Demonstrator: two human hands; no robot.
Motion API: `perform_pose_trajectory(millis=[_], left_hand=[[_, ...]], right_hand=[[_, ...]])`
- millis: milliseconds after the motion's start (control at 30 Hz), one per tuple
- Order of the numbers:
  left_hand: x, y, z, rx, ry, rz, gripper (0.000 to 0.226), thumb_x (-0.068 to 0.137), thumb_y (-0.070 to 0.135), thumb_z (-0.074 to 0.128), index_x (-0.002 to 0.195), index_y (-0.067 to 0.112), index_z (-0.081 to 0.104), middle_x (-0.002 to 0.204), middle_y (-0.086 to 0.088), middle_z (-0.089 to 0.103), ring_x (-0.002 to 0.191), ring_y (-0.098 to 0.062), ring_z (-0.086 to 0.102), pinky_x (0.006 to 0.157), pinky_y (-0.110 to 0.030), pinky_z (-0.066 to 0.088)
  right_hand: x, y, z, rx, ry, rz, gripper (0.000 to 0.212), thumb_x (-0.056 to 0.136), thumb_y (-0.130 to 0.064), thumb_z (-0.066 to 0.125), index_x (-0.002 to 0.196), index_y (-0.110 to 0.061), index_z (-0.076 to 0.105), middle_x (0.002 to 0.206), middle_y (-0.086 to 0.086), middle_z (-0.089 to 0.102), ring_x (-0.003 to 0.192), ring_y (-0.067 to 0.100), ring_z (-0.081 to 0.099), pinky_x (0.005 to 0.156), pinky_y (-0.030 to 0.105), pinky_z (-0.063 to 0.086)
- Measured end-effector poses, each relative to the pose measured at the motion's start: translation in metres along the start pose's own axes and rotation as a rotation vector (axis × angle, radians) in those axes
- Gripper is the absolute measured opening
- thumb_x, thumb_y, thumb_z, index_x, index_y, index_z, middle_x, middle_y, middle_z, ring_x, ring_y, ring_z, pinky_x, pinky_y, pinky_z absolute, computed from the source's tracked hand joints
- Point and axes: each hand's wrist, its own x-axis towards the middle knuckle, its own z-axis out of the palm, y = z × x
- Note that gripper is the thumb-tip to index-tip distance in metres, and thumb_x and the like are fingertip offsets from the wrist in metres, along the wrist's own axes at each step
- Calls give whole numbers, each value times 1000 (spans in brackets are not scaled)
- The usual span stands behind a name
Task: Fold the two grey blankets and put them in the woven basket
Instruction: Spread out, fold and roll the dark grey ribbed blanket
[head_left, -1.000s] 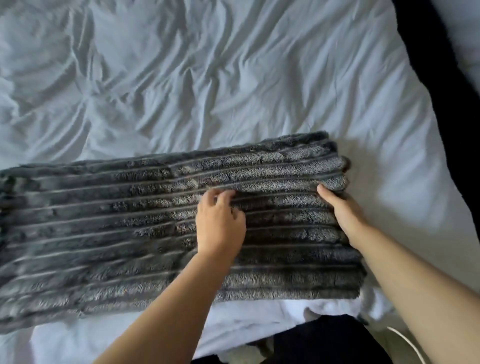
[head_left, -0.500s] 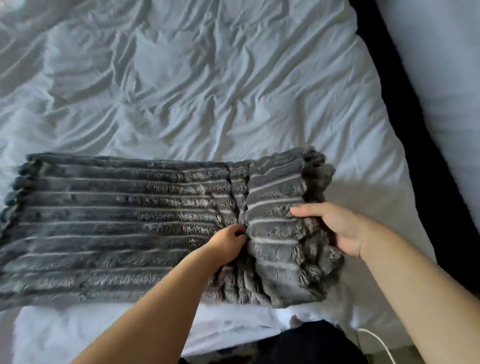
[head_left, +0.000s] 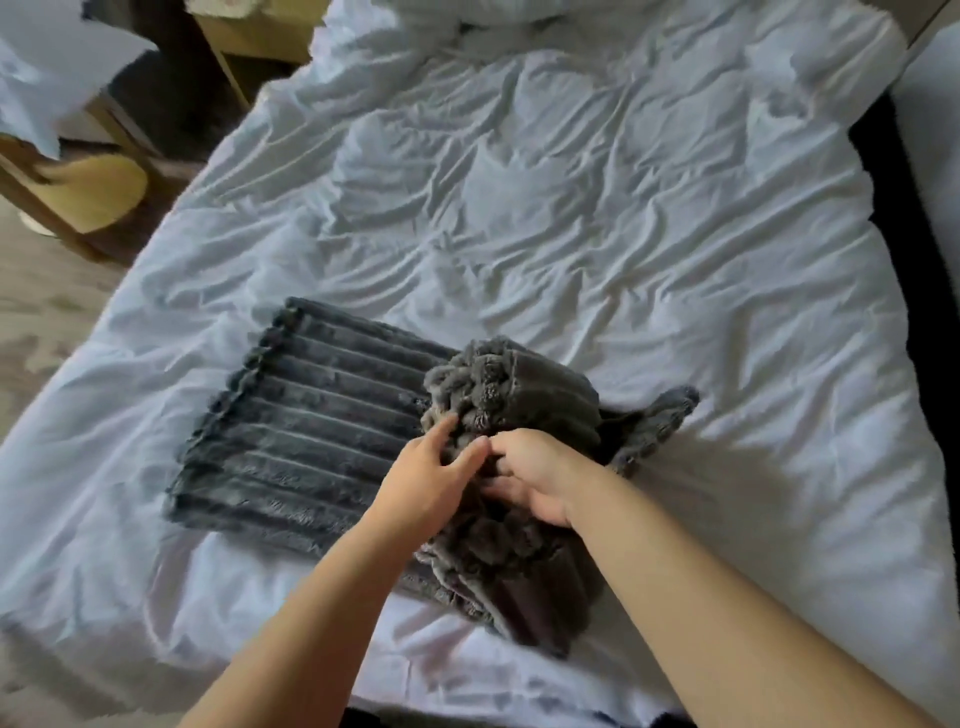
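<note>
A grey ribbed blanket (head_left: 306, 441) lies on the white bed near its front edge. Its left part is flat; its right end is lifted and bunched over the middle. My right hand (head_left: 530, 475) grips that bunched end, fingers curled into the plush. My left hand (head_left: 434, 478) rests against the fold beside it, fingers nearly straight and touching the fabric. A corner of the blanket (head_left: 660, 421) sticks out to the right. Only one grey blanket is in view, and no woven basket shows.
The rumpled white bedsheet (head_left: 571, 208) covers most of the view. Wooden furniture (head_left: 93, 192) stands left of the bed on the floor. A dark gap (head_left: 883, 156) runs along the bed's right side. Heaped white bedding (head_left: 467, 26) lies at the far end.
The right end of the blanket has been lifted and carried leftward over the middle. Both hands came together at the fold. The view pulled back, showing more of the bed.
</note>
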Motion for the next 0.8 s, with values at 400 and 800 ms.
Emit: perform_pose_trajectory(millis=[400,800], left_hand=[[18,14,54,138,-136,-45,71,80,45,67,143,26,40,139,-7,44,125,-23,47,100,-24,36],[48,15,22,162,-542,-81,27,88,7,57,113,15,64,114,-13,66,101,-23,63,90,-27,49]], right_hand=[[-23,67,-139,373,660,64,3,79,-3,55,78,-3,58,68,19,58,57,29,59,55,34,48],[8,11,-37,-435,113,-477,31,92,-10,53,118,-17,68,94,-9,67,81,-7,57,82,11,42]])
